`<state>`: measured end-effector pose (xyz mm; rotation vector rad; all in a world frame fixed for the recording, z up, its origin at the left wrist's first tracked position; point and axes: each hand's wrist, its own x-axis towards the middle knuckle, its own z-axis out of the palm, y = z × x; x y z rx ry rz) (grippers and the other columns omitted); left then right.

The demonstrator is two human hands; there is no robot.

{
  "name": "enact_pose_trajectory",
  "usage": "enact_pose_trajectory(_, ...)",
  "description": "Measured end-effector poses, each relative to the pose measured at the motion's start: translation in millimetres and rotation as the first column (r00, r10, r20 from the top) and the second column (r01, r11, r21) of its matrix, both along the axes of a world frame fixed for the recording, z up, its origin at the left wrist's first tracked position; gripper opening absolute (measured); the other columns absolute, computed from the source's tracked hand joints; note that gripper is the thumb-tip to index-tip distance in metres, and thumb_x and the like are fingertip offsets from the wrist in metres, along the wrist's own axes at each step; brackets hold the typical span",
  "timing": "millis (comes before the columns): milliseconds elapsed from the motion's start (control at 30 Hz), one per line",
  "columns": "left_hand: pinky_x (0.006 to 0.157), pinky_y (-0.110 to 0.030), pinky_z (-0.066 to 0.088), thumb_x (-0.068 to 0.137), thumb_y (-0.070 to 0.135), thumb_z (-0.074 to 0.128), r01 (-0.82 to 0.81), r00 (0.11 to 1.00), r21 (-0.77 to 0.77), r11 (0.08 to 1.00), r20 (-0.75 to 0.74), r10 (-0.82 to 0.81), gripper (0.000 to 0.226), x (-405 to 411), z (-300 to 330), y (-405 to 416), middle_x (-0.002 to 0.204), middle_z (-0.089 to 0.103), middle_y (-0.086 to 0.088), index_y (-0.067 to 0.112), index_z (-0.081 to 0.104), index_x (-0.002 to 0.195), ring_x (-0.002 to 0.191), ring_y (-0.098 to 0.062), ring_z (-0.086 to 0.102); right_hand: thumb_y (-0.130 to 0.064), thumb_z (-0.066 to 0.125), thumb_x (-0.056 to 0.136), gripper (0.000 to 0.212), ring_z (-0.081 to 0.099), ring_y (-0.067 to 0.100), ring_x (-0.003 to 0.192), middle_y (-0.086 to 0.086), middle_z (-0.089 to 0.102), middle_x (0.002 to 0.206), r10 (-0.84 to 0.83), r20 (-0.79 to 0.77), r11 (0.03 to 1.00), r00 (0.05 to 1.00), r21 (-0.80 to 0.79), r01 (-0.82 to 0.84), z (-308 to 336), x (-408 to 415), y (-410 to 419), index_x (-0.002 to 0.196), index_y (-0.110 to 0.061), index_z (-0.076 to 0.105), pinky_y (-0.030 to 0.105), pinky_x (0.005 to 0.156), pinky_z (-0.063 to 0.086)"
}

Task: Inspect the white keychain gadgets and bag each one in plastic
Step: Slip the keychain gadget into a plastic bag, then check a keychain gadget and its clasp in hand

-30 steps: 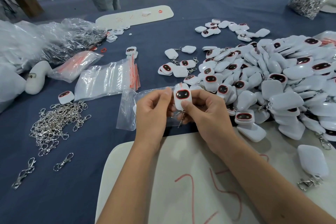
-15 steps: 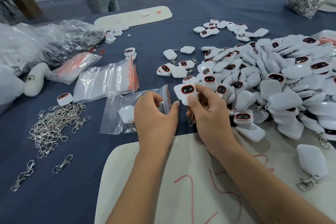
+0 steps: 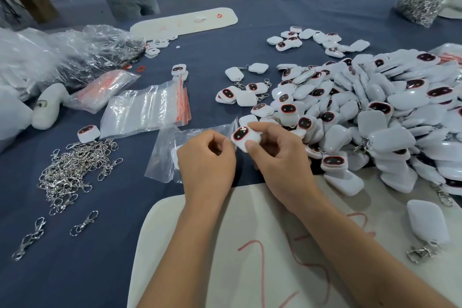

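Glossy white rounded gadget [image 3: 243, 138] pinched by right hand [image 3: 280, 157], crinkled clear bag [image 3: 175, 150]

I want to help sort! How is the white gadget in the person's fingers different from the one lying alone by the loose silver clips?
The held white keychain gadget is pinched by the right hand at the clear plastic bag; the lone white gadget rests on the blue cloth. The held one tilts; the lone one lies flat. Both show dark, red-rimmed faces.
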<state>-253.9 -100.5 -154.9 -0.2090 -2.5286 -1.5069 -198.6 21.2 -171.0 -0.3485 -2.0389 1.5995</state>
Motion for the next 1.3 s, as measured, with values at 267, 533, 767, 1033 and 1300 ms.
enact_pose_trajectory(267, 0.062, -0.023, 0.048, 0.081, 0.015, 0.072, 0.122, 0.943, 0.011, 0.993, -0.313, -0.112, 0.017, 7, 6, 1, 0.07, 0.062, 0.009, 0.023, 0.066, 0.068, 0.069, -0.014, 0.061, -0.015, 0.078, 0.089, 0.012, 0.05, 0.004, 0.056, -0.013, 0.057, 0.059, -0.033, 0.022, 0.979, 0.999, 0.202, 0.028, 1, 0, -5, 0.101, -0.018, 0.078, 0.015, 0.058, 0.039)
enact_pose_trajectory(533, 0.059, -0.026, 0.046, 0.085, 0.013, 0.071, 0.183, 0.909, 0.073, 0.98, -0.394, -0.14, 0.018, 8, 7, 3, 0.069, 0.061, 0.006, 0.018, 0.064, 0.069, 0.068, -0.017, 0.059, -0.013, 0.077, 0.091, 0.01, 0.069, 0.023, 0.065, 0.0, 0.073, 0.072, 0.036, -0.101, 0.998, 0.994, 0.061, -0.03, 4, 7, -5, 0.099, -0.015, 0.073, 0.043, 0.063, 0.057)
enact_pose_trajectory(767, 0.061, -0.023, 0.044, 0.089, 0.011, 0.072, 0.203, 0.884, 0.056, 0.978, -0.439, -0.158, 0.021, 11, 7, 1, 0.069, 0.059, 0.004, 0.012, 0.063, 0.07, 0.067, -0.014, 0.057, -0.004, 0.061, 0.1, 0.016, 0.072, 0.014, 0.078, 0.004, 0.077, 0.094, 0.284, -0.1, 0.952, 0.954, -0.087, -0.293, 6, 6, -5, 0.113, -0.009, 0.069, 0.033, 0.068, 0.058)
enact_pose_trajectory(1033, 0.06, -0.031, 0.048, 0.089, 0.01, 0.073, 0.122, 0.905, 0.156, 0.98, -0.422, -0.046, 0.019, 9, 5, 0, 0.07, 0.062, 0.003, 0.012, 0.066, 0.071, 0.068, -0.015, 0.058, 0.009, 0.07, 0.09, 0.028, 0.073, 0.012, 0.078, 0.002, 0.075, 0.09, 0.08, -0.055, 0.984, 0.995, 0.161, -0.071, 8, 8, -7, 0.111, -0.008, 0.07, 0.026, 0.071, 0.058)
enact_pose_trajectory(1300, 0.06, -0.014, 0.038, 0.089, 0.008, 0.072, 0.244, 0.91, 0.156, 0.957, -0.378, -0.17, 0.021, 13, 6, 3, 0.066, 0.058, 0.006, 0.011, 0.065, 0.069, 0.061, -0.013, 0.055, 0.003, 0.08, 0.082, 0.014, 0.065, 0.015, 0.075, 0.001, 0.071, 0.083, 0.0, -0.17, 0.919, 0.985, 0.388, 0.068, 11, 10, -7, 0.091, -0.006, 0.076, 0.029, 0.068, 0.052)
